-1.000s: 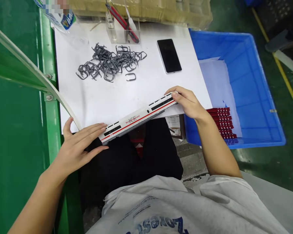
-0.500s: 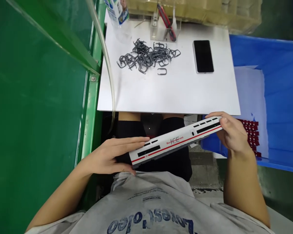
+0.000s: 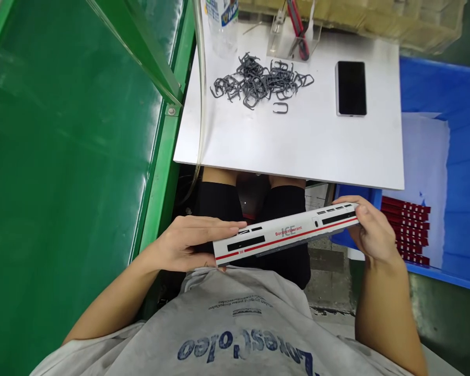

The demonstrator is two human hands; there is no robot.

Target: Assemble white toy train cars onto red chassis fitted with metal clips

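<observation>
A long white model train car (image 3: 272,237) with a red stripe, dark windows and the words "ICE" and "Bordrestaurant" is held over my lap, its right end slightly higher in the picture. My left hand (image 3: 190,243) is closed on its left end, fingers along the top side and thumb beneath. Around the right end my right hand (image 3: 374,227) is closed, thumb on the printed side. On the white table (image 3: 297,143) beyond the car lies a pile of dark grey bent clips (image 3: 258,81), with one clip (image 3: 281,108) apart from it.
A phone (image 3: 351,89) lies on the table's right. At the back stand a plastic bottle (image 3: 222,26) and a clear holder (image 3: 285,47) with a red cutter (image 3: 297,26). Right is a blue bin (image 3: 464,209) with dark red parts (image 3: 411,230). A green frame (image 3: 160,183) and clear hose (image 3: 202,94) border the left.
The view has shifted, so the table and its contents appear farther right. The train car lies a little more level in the picture, still in both hands.
</observation>
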